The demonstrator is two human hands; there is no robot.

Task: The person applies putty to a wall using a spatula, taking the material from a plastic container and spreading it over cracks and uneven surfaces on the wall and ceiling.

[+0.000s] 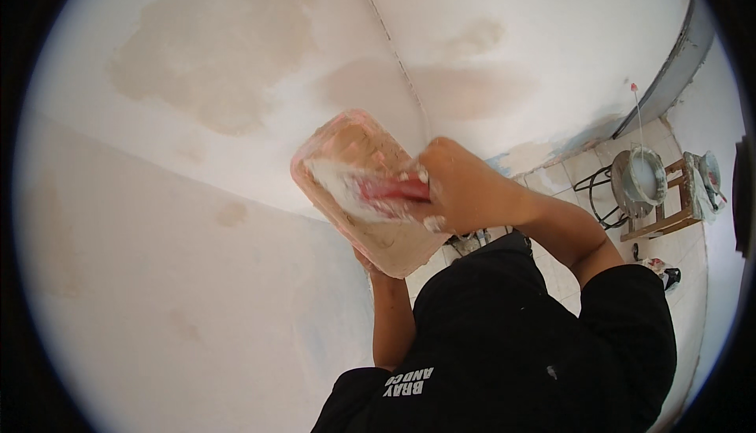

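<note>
Centrally, we observe a pinkish shallow tray held up in front of the wall, tilted in view, its rim crusted with residue. White paste lies across its inside. Over the paste we note a red tool, blurred, its working end not clear enough to identify. The right hand is closed around it, and white smears mark the fingers. The left hand is at the tray's lower edge, mostly hidden behind it; we cannot tell how its fingers are set. Around these, we record beige patches on the pale wall and a dark broken line running down toward the tray. Below is the person's black shirt. Farther off at right, on the tiled floor, a round stool bears a bucket with pale contents; beside it stands a wooden stand.
</note>
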